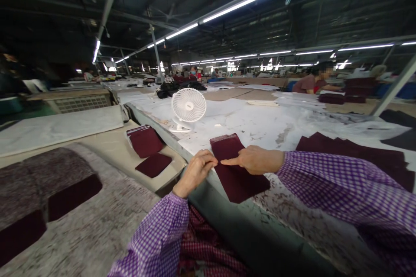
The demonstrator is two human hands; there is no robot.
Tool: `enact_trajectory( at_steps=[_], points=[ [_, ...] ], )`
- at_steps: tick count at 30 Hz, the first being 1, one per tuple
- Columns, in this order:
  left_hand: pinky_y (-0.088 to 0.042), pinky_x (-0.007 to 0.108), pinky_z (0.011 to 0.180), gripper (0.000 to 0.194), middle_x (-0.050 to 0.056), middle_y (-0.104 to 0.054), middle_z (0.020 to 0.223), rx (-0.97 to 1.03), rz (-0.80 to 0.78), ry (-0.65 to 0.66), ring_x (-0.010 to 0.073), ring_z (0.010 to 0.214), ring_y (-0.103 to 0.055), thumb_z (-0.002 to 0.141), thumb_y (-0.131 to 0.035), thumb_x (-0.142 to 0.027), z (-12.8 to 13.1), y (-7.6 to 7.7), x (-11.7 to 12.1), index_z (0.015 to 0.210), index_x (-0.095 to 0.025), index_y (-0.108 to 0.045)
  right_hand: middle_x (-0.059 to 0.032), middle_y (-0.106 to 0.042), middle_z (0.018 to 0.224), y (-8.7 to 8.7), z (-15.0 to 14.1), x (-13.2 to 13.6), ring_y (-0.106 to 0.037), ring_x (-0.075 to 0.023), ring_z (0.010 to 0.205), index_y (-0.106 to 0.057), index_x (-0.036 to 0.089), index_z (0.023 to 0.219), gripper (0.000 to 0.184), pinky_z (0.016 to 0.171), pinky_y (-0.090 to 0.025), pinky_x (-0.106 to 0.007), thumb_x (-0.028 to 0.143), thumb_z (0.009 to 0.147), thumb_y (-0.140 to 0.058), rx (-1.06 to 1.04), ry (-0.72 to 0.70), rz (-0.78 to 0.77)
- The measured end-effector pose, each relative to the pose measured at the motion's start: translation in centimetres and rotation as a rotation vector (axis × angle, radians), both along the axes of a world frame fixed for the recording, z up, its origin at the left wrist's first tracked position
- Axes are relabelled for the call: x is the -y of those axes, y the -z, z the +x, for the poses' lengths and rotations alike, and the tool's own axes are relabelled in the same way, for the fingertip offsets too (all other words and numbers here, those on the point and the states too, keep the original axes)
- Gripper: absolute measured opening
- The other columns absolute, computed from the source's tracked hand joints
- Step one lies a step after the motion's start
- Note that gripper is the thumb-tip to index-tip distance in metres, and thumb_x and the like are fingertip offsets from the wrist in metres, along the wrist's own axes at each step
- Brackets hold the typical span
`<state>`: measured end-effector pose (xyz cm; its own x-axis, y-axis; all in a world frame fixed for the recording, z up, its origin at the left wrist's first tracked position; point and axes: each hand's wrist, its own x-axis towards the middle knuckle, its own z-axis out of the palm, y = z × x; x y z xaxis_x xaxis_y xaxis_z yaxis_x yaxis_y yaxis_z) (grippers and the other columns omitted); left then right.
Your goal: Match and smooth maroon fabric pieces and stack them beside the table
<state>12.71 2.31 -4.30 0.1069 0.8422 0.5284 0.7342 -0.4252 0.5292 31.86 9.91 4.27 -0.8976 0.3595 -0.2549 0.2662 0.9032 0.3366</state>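
A long maroon fabric piece (242, 181) lies over the table's near edge, its far end (225, 138) showing a paler, mottled strip. My left hand (199, 169) pinches the left edge of this cloth between thumb and fingertips. From the right, my right hand (255, 160) lies across the cloth with its index finger stretched toward the pinched spot, its tip close to the left fingertips. The other right fingers are curled, and nothing shows in them. Whether there are layers under the cloth, I cannot tell.
A white fan (188, 106) stands beyond my hands. More maroon pieces (354, 156) lie to the right. On a lower surface at left are stacked maroon pieces (146, 140) and mottled fabric (113, 207). A co-worker (307, 82) is across the table.
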Motion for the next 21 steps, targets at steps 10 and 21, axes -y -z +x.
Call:
enact_trajectory(
  at_steps=[10,21],
  points=[
    [-0.045,0.03,0.083,0.017,0.005,-0.062,0.088,-0.022,-0.021,0.01,0.0175,0.09,-0.055,0.087,-0.049,-0.017,-0.5,-0.5,0.8,0.084,-0.019,-0.066,-0.0045,-0.061,0.066,-0.3,-0.6,-0.4,-0.054,-0.0139,0.057,-0.049,0.026,0.134,0.064,0.054,-0.034,-0.024,0.003,0.075,-0.043,-0.016,-0.046,-0.048],
    [-0.046,0.028,0.077,0.014,0.003,-0.063,0.088,0.24,-0.053,-0.068,0.0143,0.08,-0.057,0.086,-0.051,-0.022,-0.4,0.2,0.7,0.094,-0.017,-0.061,-0.01,-0.06,0.092,2.9,0.8,-0.6,-0.057,-0.0188,0.071,-0.036,0.032,0.141,0.051,0.06,-0.036,-0.027,0.024,0.091,-0.041,-0.273,-0.011,0.156]
  ],
)
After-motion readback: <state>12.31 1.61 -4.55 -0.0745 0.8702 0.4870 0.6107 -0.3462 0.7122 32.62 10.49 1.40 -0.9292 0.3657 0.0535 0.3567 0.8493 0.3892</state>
